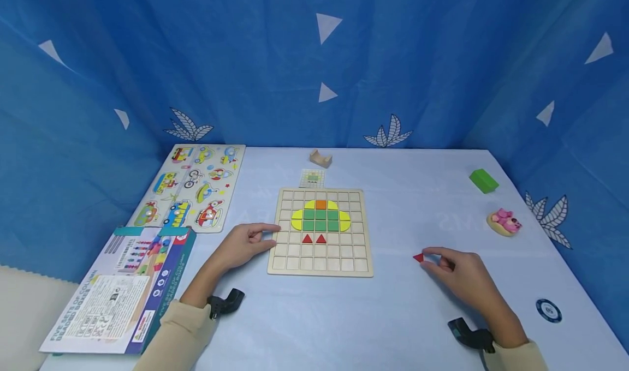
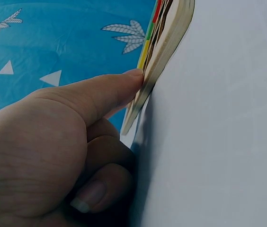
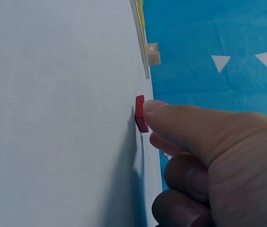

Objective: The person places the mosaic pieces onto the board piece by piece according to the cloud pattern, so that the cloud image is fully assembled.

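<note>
A wooden grid board [image 1: 287, 262] lies on the table's middle, with green squares [image 1: 320, 220], yellow rounded pieces [image 1: 297, 220] and one orange square [image 1: 321, 204] on it. Two red triangles [image 1: 314, 239] sit in a row below the green ones. My left hand [image 1: 241, 245] touches the board's left edge with index finger and thumb; the left wrist view has the thumb against the board's side [image 2: 166, 42]. To the right of the board, my right hand [image 1: 457, 270] pinches a red triangle block [image 3: 140, 113] between thumb and index finger, near the table surface.
A small pattern card [image 1: 312, 178] and a wooden holder [image 1: 320, 159] stand behind the board. At left are a vehicle puzzle [image 1: 189, 185] and a box [image 1: 113, 294]. Along the right lie a green block [image 1: 484, 180], a pink figure [image 1: 504, 222] and a round chip [image 1: 549, 310].
</note>
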A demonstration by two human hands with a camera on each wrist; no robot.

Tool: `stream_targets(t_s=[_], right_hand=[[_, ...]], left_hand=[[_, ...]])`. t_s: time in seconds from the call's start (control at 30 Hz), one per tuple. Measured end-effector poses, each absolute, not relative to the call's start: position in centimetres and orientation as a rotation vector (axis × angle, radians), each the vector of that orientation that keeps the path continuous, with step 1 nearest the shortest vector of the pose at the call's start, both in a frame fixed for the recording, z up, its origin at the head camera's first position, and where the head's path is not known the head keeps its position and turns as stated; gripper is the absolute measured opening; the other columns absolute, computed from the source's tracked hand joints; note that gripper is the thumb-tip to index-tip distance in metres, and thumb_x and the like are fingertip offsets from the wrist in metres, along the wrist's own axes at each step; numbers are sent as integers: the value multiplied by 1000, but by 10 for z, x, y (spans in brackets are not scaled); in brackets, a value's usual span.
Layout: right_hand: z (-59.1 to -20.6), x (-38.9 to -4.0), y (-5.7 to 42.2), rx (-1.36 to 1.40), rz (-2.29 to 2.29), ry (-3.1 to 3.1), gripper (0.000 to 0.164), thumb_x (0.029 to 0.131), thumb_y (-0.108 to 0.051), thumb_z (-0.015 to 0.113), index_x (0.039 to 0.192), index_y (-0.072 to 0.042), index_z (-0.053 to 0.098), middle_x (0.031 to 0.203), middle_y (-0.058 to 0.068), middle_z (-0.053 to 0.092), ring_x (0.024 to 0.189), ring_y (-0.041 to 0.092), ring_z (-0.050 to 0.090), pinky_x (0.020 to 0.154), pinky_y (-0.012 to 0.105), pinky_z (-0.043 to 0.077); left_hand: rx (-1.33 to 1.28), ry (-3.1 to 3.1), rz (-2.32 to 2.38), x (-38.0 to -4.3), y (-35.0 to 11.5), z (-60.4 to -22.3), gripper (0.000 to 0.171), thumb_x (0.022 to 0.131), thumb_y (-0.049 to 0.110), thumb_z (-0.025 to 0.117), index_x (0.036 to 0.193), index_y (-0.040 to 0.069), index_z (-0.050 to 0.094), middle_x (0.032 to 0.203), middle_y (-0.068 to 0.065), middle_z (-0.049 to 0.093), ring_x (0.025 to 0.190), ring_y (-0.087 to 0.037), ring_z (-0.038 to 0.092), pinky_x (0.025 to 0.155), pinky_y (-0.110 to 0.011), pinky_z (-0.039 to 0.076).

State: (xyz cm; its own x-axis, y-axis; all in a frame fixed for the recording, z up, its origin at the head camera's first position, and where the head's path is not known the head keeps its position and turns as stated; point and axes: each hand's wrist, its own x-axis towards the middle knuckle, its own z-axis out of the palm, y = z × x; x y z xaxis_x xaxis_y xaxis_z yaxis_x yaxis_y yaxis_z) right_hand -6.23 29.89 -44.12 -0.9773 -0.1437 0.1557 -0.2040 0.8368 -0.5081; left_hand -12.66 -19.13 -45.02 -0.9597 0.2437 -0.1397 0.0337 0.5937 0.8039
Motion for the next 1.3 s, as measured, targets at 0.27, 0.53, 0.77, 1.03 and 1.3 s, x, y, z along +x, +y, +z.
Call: stream_targets(t_s=[0.27, 0.53, 0.77, 1.03, 1.3], right_hand=[[-445, -64, 301, 242, 845, -2926, 26, 85, -17, 85, 110, -12, 78, 59, -9, 42, 54, 9, 41, 50, 25, 33], [-447, -64, 300, 256, 837, -2898, 25, 84, -14, 85, 107, -12, 78, 58, -10, 41, 53, 8, 40, 49, 25, 33], [-448, -63, 299, 252, 829, -2900, 24, 84, -14, 85, 106, -11, 78, 58, -10, 40, 52, 8, 39, 48, 25, 32], [-451, -64, 298, 255, 807, -2891, 23, 83, -14, 86, 104, -10, 78, 57, -10, 38, 51, 8, 37, 48, 25, 31], [-453, -65, 298, 263, 867, -2881, 22, 83, -13, 85, 103, -11, 77, 58, -10, 38, 52, 7, 37, 49, 26, 30]], left_hand=[[240, 2583, 1295, -127, -191, -450, 34, 92, 26, 78, 125, 24, 74, 56, 3, 37, 52, -15, 34, 56, -30, 31], [241, 2580, 1299, -126, -192, -449, 33, 92, 27, 78, 125, 24, 74, 57, 3, 38, 52, -15, 35, 55, -30, 31], [241, 2575, 1311, -126, -191, -449, 33, 92, 27, 78, 125, 24, 74, 57, 3, 38, 52, -15, 35, 55, -30, 31], [248, 2579, 1303, -126, -192, -450, 34, 92, 27, 78, 126, 24, 73, 57, 3, 37, 52, -15, 35, 56, -30, 32], [255, 2577, 1305, -126, -191, -449, 34, 92, 25, 77, 127, 23, 73, 57, 4, 36, 52, -14, 33, 54, -29, 30]])
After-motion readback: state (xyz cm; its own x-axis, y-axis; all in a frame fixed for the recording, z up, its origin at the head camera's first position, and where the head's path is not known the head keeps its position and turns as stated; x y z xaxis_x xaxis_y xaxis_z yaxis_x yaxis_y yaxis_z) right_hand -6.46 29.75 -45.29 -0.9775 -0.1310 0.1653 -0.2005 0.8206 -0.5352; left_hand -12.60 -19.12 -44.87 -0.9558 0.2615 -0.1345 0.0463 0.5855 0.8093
